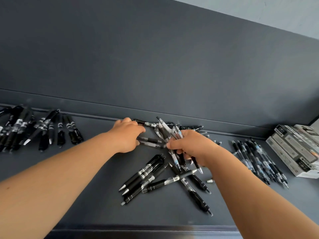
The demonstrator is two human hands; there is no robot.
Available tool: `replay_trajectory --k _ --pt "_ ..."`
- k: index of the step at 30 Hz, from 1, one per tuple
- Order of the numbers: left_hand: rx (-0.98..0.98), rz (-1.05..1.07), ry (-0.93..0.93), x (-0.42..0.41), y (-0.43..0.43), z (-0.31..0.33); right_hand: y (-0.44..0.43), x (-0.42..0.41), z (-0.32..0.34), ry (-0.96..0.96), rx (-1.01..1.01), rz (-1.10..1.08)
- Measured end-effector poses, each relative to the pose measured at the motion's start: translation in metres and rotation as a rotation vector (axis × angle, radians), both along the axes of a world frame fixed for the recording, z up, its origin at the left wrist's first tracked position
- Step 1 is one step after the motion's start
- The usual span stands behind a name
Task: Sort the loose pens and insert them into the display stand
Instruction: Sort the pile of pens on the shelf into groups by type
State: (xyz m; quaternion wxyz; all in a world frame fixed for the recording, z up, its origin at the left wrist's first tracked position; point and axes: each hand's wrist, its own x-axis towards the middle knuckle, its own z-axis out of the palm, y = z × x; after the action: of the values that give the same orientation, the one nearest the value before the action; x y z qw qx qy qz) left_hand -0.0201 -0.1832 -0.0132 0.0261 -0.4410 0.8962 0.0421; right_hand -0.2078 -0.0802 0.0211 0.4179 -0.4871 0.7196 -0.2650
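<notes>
Head view: right grip (193, 145) is closed round a bundle of pens (170, 133), fingers curled, pen ends fanning out above and below the fist. Left grip (126, 135), just left of it, has its fingers bent down onto two loose pens (150, 143) lying on the counter (103, 209); cannot tell if it pinches them. A loose pile of pens (155, 176) lies crisscrossed just below both grips, and more are tangled behind the right grip against the back wall (155, 66). A sorted group of black pens (43, 128) is well to the left. A row of pens (259, 159) lies right of the right grip, with stacked boxes (296, 149) beyond it.
</notes>
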Motion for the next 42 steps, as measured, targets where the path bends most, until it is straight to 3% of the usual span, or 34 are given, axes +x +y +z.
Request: replay_trajectory --k 9,16,23,30,42 --pt "0.157 0.06 0.191 0.017 0.002 0.001 -0.005 0.024 0.008 -0.349 -0.027 -0.149" --pt "0.271 0.277 0.522 0.068 -0.001 0.023 -0.028 0.074 0.013 -0.544 -0.059 -0.223" --pt "0.093 0.564 0.696 0.16 -0.012 0.042 -0.074 0.164 0.008 -0.544 -0.024 -0.103" --pt "-0.025 0.749 0.638 0.223 -0.026 0.031 -0.121 0.241 -0.003 -0.497 0.064 -0.001" --pt "-0.015 0.814 0.565 0.234 -0.043 0.01 -0.151 0.255 -0.005 -0.068 -0.054 0.095"
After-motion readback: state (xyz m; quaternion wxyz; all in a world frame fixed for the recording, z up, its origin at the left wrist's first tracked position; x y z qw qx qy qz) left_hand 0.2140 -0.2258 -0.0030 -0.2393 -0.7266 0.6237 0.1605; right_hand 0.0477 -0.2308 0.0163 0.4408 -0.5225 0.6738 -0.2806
